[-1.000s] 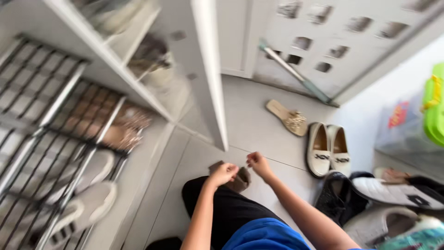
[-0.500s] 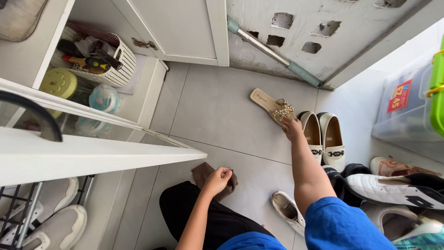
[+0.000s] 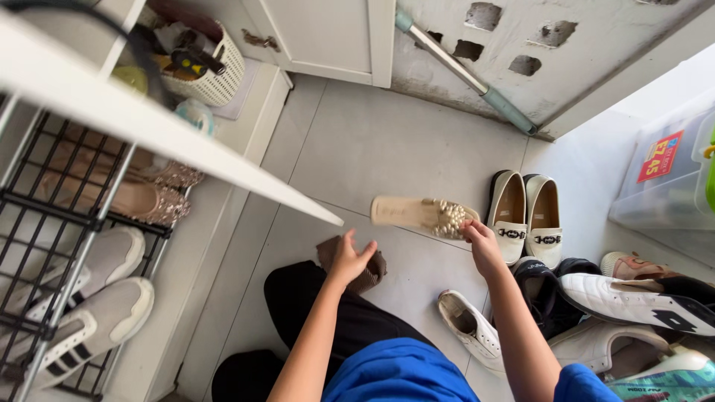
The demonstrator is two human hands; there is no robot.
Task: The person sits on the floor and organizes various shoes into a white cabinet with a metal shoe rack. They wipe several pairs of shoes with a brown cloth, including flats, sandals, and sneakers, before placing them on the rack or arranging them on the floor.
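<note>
Mid-carry with the beige pearl-strapped sandal (image 3: 421,214), lifted just above the floor tiles (image 3: 387,141) beside the cream loafers (image 3: 525,216). Right hand (image 3: 482,246) pinching its pearl strap, grip clamped tight. Left hand (image 3: 350,259) fingers spread apart, resting on the brown cloth (image 3: 366,274). Next, probably: bringing the sandal in over the cloth, keeping it level.

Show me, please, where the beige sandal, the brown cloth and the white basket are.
beige sandal (image 3: 406,211), head view, on its bare insole.
brown cloth (image 3: 366,278), head view, on its right edge.
white basket (image 3: 220,80), head view, on its woven side.
</note>
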